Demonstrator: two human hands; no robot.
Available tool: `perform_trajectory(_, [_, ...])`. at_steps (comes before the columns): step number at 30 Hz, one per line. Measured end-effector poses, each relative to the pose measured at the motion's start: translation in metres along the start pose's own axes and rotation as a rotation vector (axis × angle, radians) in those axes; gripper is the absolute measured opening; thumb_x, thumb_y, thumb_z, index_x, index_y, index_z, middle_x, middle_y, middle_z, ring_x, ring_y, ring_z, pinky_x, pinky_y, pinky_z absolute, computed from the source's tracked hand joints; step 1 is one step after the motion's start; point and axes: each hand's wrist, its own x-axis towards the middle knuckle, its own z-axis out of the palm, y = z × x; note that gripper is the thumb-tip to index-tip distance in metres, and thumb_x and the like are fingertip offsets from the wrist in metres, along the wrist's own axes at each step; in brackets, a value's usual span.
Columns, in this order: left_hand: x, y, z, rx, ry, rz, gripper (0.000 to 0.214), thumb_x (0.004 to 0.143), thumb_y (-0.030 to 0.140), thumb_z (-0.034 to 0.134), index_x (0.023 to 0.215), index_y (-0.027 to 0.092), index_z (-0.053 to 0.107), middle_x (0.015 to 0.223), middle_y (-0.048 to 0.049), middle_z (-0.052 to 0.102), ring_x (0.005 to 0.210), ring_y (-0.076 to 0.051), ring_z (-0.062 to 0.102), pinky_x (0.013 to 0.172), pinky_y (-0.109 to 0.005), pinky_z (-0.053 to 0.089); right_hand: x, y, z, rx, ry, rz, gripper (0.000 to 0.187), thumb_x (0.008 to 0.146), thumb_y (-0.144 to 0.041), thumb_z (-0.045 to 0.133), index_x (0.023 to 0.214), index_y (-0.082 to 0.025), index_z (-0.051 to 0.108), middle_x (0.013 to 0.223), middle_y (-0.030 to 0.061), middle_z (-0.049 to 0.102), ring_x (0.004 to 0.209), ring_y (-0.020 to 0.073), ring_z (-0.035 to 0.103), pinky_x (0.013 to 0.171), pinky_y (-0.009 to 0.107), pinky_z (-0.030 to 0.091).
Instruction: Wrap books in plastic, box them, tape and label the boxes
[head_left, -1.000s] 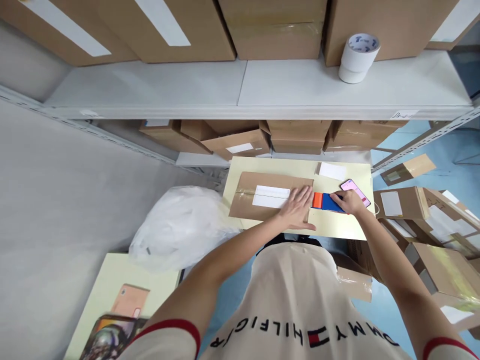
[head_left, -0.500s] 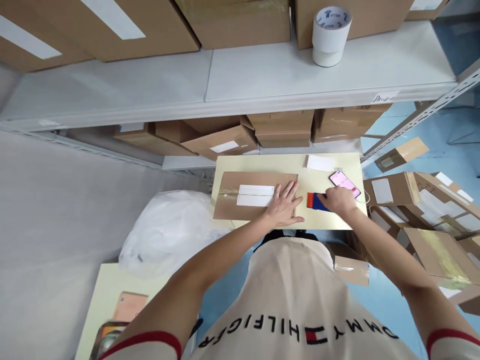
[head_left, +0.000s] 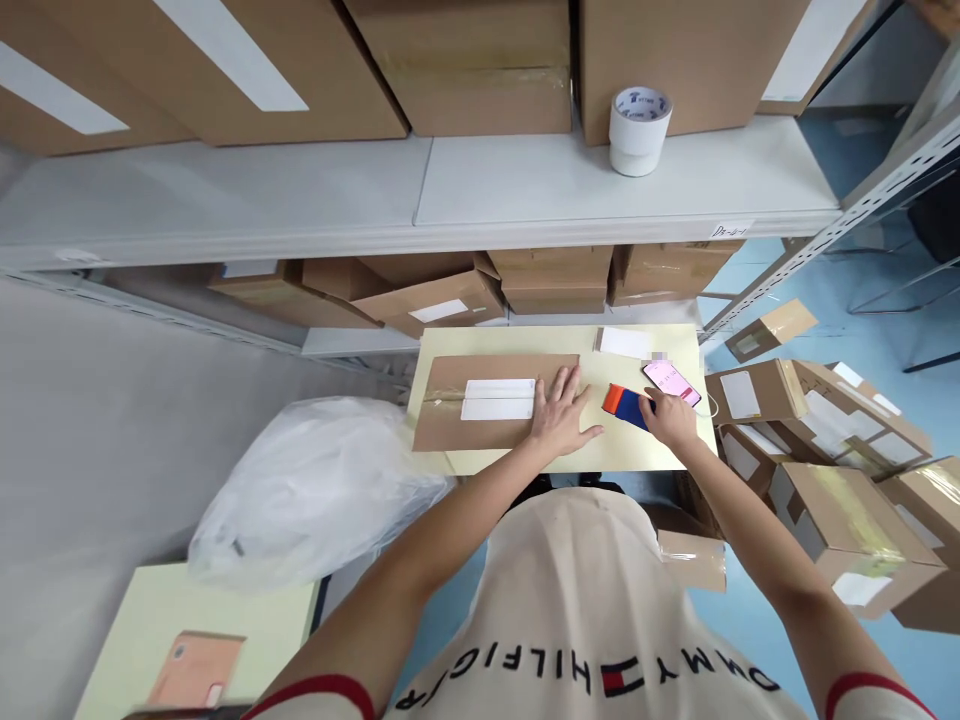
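Observation:
A flat cardboard box (head_left: 442,425) with a white label (head_left: 495,402) and clear tape lies on the pale yellow table (head_left: 510,340). My left hand (head_left: 559,415) rests on the box's right end, fingers spread, the thumb reaching past its edge. To the right, my right hand (head_left: 671,420) has its fingers closed on the right end of a flat blue-and-orange item (head_left: 626,405); its exact kind is unclear. The item's orange end points left towards the box. Just behind my right hand lies a phone (head_left: 673,382) with a lit pink screen and a white cable.
White slips (head_left: 624,343) lie at the table's back. A shelf (head_left: 337,200) above holds cartons and white tape rolls (head_left: 639,135). Several cartons (head_left: 832,520) are piled at right. A large translucent plastic bag (head_left: 300,490) sits left, near another table (head_left: 127,610).
My right hand has slid towards the right end of the blue-and-orange item, which is now tilted and shows more of itself. My left hand stays on the box. The camera view has shifted.

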Motion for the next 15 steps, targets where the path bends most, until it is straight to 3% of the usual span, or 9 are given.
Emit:
perform_trajectory(2, [0.008, -0.005, -0.002, -0.015, 0.008, -0.038, 0.085, 0.085, 0.066, 0.055, 0.155, 0.022, 0.035, 0.166, -0.0167, 0.014, 0.152, -0.042, 0.010, 0.116, -0.071, 0.007, -0.004, 0.010, 0.013, 0.095, 0.042, -0.006, 0.045, 0.093, -0.032, 0.042, 0.133, -0.018, 0.059, 0.106, 0.0151, 0.074, 0.098, 0.0298, 0.070, 0.081, 0.038, 0.052])
perform_trajectory(5, [0.022, -0.012, -0.010, -0.039, 0.027, -0.095, 0.096, 0.084, 0.063, 0.059, 0.159, 0.018, 0.021, 0.166, -0.0228, 0.009, 0.153, -0.042, 0.010, 0.114, -0.072, 0.007, -0.007, 0.017, 0.041, 0.208, 0.096, -0.103, 0.068, 0.080, -0.018, 0.050, 0.147, -0.014, 0.042, 0.125, 0.0180, 0.066, 0.110, 0.0328, 0.064, 0.091, 0.044, 0.052])
perform_trajectory(8, [0.024, -0.022, -0.021, -0.057, 0.022, 0.006, 0.106, 0.079, 0.063, 0.067, 0.159, 0.015, 0.017, 0.165, -0.0242, 0.003, 0.153, -0.042, 0.006, 0.115, -0.071, 0.009, -0.008, 0.017, 0.073, 0.233, 0.082, -0.130, 0.085, 0.073, -0.006, 0.048, 0.155, -0.012, 0.026, 0.127, 0.0202, 0.063, 0.117, 0.0348, 0.059, 0.095, 0.050, 0.051])
perform_trajectory(11, [0.007, -0.039, -0.026, -0.026, -0.032, 0.163, 0.106, 0.075, 0.063, 0.071, 0.158, 0.016, 0.025, 0.166, -0.0225, 0.007, 0.153, -0.042, 0.006, 0.117, -0.067, 0.008, -0.010, 0.012, 0.100, 0.189, -0.021, -0.066, 0.084, 0.074, 0.002, 0.043, 0.155, -0.006, 0.024, 0.118, 0.0221, 0.064, 0.111, 0.0335, 0.061, 0.094, 0.047, 0.051])
perform_trajectory(15, [-0.040, -0.072, -0.024, 0.053, -0.008, 0.058, 0.099, 0.077, 0.065, 0.067, 0.156, 0.018, 0.032, 0.165, -0.0217, 0.015, 0.152, -0.043, 0.010, 0.117, -0.068, 0.003, -0.014, 0.008, 0.122, 0.123, -0.084, -0.055, 0.086, 0.072, 0.004, 0.043, 0.155, -0.008, 0.026, 0.118, 0.0224, 0.063, 0.106, 0.0327, 0.062, 0.090, 0.044, 0.053])
